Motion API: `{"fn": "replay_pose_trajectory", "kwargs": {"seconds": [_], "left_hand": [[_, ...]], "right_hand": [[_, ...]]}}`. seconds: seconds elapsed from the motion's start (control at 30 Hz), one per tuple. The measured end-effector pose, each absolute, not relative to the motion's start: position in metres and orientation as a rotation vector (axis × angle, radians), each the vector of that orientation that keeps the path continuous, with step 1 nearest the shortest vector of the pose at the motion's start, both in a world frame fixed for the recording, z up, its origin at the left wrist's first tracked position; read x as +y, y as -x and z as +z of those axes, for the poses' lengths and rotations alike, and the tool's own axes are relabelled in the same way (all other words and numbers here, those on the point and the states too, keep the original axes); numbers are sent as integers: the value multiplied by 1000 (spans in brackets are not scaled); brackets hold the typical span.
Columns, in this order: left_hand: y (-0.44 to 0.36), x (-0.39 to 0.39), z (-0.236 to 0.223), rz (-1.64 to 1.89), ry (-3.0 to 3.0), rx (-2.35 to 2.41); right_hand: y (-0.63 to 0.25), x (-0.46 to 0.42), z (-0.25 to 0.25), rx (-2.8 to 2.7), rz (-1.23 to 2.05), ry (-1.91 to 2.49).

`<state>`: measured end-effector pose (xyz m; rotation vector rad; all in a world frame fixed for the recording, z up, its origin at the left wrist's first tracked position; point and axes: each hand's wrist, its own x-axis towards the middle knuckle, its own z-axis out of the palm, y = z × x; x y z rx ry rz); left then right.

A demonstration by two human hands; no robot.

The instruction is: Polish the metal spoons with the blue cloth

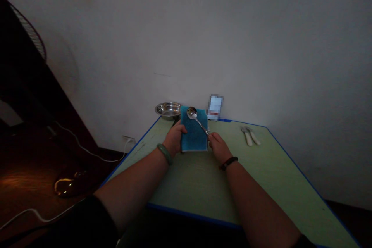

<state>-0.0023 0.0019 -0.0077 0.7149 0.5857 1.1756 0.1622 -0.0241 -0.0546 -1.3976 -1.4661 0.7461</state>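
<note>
My left hand (pixel 174 138) grips the left edge of a blue cloth (pixel 194 131) and holds it up over the green table (pixel 203 178). A green bangle circles that wrist. In my right hand (pixel 218 147), fingers closed, is the handle of a metal spoon (pixel 195 116). The spoon's bowl lies against the upper part of the cloth. A dark band sits on my right wrist.
A steel bowl (pixel 168 109) stands at the table's far left corner by the wall. A small blurred box (pixel 215 107) is behind the cloth. Two white-handled utensils (pixel 250 136) lie to the right. Left of the table are dark furniture, a fan (pixel 30 31) and cables (pixel 84 149).
</note>
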Motion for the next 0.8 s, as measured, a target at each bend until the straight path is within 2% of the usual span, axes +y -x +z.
{"fn": "replay_pose_trajectory", "kwargs": {"seconds": [0.8], "left_hand": [[7,12,-13,1332,-767,701]], "right_hand": [[-164,-26,-50,-1535,689,1475]]}}
